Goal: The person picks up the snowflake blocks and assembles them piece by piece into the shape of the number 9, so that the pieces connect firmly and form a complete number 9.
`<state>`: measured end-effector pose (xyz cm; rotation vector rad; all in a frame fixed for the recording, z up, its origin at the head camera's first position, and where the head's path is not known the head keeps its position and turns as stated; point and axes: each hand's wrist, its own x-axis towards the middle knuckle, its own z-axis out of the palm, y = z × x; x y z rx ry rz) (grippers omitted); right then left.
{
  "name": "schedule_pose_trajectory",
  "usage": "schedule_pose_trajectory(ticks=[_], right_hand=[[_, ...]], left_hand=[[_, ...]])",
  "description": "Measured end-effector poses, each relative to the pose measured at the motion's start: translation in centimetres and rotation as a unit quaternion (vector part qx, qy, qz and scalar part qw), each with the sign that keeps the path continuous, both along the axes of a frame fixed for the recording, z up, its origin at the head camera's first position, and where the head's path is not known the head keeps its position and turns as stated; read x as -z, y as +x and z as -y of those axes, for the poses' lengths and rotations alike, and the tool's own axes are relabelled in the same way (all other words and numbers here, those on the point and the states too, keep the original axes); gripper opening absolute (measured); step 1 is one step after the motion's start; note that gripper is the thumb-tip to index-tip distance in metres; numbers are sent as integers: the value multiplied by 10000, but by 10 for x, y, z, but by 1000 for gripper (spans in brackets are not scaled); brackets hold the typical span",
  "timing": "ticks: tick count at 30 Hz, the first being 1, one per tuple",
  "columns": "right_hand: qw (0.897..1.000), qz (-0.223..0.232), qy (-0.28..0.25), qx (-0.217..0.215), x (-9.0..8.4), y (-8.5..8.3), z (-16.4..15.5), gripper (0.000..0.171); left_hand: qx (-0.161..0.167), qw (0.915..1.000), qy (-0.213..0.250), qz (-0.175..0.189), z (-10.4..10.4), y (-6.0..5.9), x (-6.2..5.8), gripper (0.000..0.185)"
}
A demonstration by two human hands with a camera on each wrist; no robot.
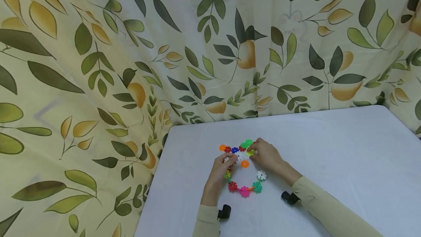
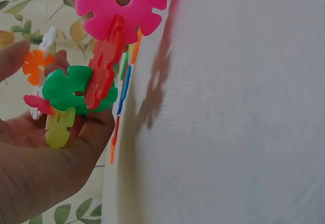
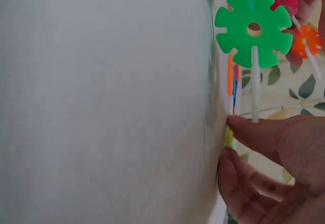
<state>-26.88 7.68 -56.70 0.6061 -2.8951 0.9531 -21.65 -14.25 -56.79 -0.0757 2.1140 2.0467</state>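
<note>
Sleeves: two pale cuffs are seen at the near edge of the white table [image 1: 345, 149], each with a dark wrist-mounted camera beside it.
Near arc of ring: a red disc [image 1: 232, 186], a pink disc [image 1: 245, 191] and a teal disc [image 1: 257, 187] are joined edge to edge, with a white disc [image 1: 261, 175] just beyond on the right.
Ring of snowflake discs [image 1: 244, 169]: it lies flat on the table, between the two hands and reaching toward the near edge; its long axis runs near to far.
Left hand [image 1: 221, 169]: it is laid on the left side of the ring, fingers curled; in the left wrist view a green disc [image 2: 68, 89] and a yellow disc [image 2: 59, 127] are held against the fingertips, with a red disc slotted across.
Right hand [image 1: 268, 155]: it is set at the far right of the ring, thumb [image 3: 264, 135] and fingers closed in a pinch on a yellow piece at the far arc.
Key relation: the joint being worked lies at the far side of the ring, between both sets of fingertips; the right hand is the nearer to it.
Far arc: an orange disc [image 1: 222, 147], a second red, a blue disc [image 1: 235, 150] and a bright green disc [image 1: 246, 143] are counted in a row; another orange disc [image 1: 245, 164] sits just inside.
Count: roughly a dozen discs are visible; some are hidden under the hands.
Backdrop: a leaf-printed curtain [image 1: 131, 65] is hung beyond the table.
</note>
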Motion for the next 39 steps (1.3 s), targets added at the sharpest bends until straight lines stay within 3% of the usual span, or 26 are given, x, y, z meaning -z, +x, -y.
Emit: schedule_pose_trajectory(ticks=[7,14,19,26,39], right_hand=[[9971,-666,262,-258,-3,-1,-3,9],[9976,-646,190,-163,-7,2,-5,9],[9974,-462,-543,-46,-8,10,-5,6],[9817,-531,-1803,-290,-15,24,-3,10],[9699,-661,-2335,-213,-11,38,0,12]], left_hand=[[-56,10000,48,47,-1,-2,0,26],[-35,9996,264,118,-2,0,-2,27],[-51,9991,326,261,-4,0,-4,26],[-38,9985,452,318,-6,0,-3,24],[-113,9965,661,489,-7,1,-4,19]])
